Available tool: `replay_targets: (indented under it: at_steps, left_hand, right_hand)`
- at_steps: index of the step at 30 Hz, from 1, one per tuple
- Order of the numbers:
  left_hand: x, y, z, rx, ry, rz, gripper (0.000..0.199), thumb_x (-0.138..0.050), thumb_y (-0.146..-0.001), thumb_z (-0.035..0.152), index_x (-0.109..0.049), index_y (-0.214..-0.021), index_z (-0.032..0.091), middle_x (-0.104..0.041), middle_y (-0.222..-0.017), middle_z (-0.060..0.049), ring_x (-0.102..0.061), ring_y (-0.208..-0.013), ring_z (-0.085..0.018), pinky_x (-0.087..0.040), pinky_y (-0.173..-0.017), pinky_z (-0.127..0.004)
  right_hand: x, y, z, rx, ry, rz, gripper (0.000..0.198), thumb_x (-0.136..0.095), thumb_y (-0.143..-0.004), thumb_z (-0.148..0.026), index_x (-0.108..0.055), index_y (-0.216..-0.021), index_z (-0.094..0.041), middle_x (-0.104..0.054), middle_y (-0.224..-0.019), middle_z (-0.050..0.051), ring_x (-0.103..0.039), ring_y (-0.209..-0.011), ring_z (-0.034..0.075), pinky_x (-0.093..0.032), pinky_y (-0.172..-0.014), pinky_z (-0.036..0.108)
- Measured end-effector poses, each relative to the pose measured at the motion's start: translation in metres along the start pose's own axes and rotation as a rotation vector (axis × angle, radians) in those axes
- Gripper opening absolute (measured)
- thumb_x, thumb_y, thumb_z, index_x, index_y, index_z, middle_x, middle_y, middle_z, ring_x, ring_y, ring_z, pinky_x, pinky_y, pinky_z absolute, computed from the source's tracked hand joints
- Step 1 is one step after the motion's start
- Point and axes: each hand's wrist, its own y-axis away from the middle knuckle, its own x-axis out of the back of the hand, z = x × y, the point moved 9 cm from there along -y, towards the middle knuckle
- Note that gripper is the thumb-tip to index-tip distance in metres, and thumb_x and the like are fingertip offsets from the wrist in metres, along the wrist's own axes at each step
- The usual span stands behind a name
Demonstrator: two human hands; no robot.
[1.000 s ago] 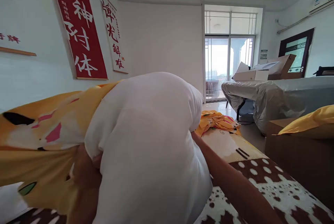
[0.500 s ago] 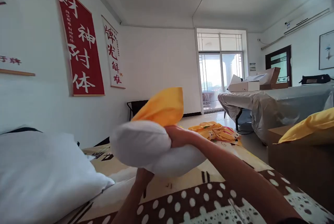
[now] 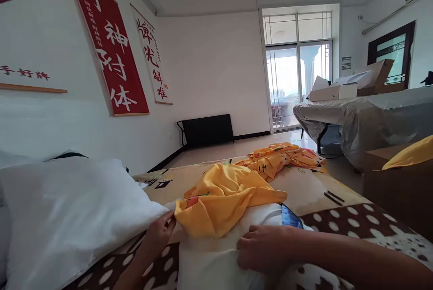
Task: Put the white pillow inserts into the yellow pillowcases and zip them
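Observation:
A white pillow (image 3: 206, 260) lies flat on the patterned blanket in front of me, with a yellow pillowcase (image 3: 219, 200) drawn over its far end. The case is bunched on top, and a bit of its print shows near the left edge. My left hand (image 3: 158, 238) pinches the case's left edge between thumb and fingers. On the near part of the pillow rests my right hand (image 3: 262, 249), its fingers curled into the white fabric; the fingertips are partly hidden. A dark blue printed patch (image 3: 291, 217) shows beside the pillow's right side.
Another white pillow (image 3: 77, 213) lies at my left. Crumpled yellow printed bedding (image 3: 284, 157) is at the far end of the blanket (image 3: 314, 193). A cardboard box (image 3: 389, 191) with yellow cloth (image 3: 409, 154) stands right, near a plastic-covered table (image 3: 372, 118).
The pillow and yellow case, held up in the air before, have come down onto the blanket. My left hand has moved to the case's left edge, my right onto the near pillow part.

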Motion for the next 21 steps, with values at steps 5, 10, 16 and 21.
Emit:
replay_targets:
  at_steps: [5,10,16,21]
  left_hand:
    - [-0.008,0.008,0.095,-0.367,-0.033,-0.037,0.057,-0.043,-0.084,0.041,-0.035,-0.138,0.024,-0.045,-0.141,-0.011,-0.042,-0.128,-0.026,-0.035,-0.105,-0.044]
    - [-0.065,0.024,0.124,-0.345,-0.316,-0.299,0.055,-0.048,-0.081,0.035,-0.045,-0.133,0.018,-0.055,-0.130,-0.014,-0.050,-0.119,-0.030,-0.035,-0.101,-0.050]
    - [-0.057,0.013,0.120,-0.332,-0.390,-0.206,0.034,-0.031,-0.086,0.022,-0.063,-0.081,0.014,-0.067,-0.086,-0.015,-0.060,-0.085,-0.028,-0.042,-0.085,-0.046]
    - [-0.017,0.011,0.134,-0.247,-0.245,-0.122,0.037,-0.023,-0.091,0.033,-0.056,-0.086,0.017,-0.065,-0.076,-0.010,-0.059,-0.071,-0.023,-0.043,-0.068,-0.033]
  right_hand:
    - [0.049,0.020,0.077,-0.421,-0.136,0.231,0.038,-0.062,-0.078,-0.030,-0.056,-0.112,-0.016,-0.061,-0.113,0.011,-0.057,-0.101,0.024,-0.043,-0.085,0.034]
    - [-0.012,0.054,0.131,-0.783,-0.069,0.113,0.050,-0.057,-0.072,-0.014,-0.052,-0.122,-0.013,-0.064,-0.107,0.015,-0.059,-0.098,0.026,-0.041,-0.087,0.037]
    - [-0.025,0.073,0.137,-0.859,-0.077,0.114,0.025,-0.040,-0.081,-0.011,-0.065,-0.087,-0.015,-0.066,-0.089,0.012,-0.061,-0.086,0.022,-0.042,-0.078,0.031]
    - [-0.009,0.065,0.130,-0.755,-0.025,0.201,0.063,-0.053,-0.073,-0.018,-0.041,-0.134,-0.013,-0.050,-0.129,0.017,-0.041,-0.120,0.028,-0.030,-0.100,0.041]
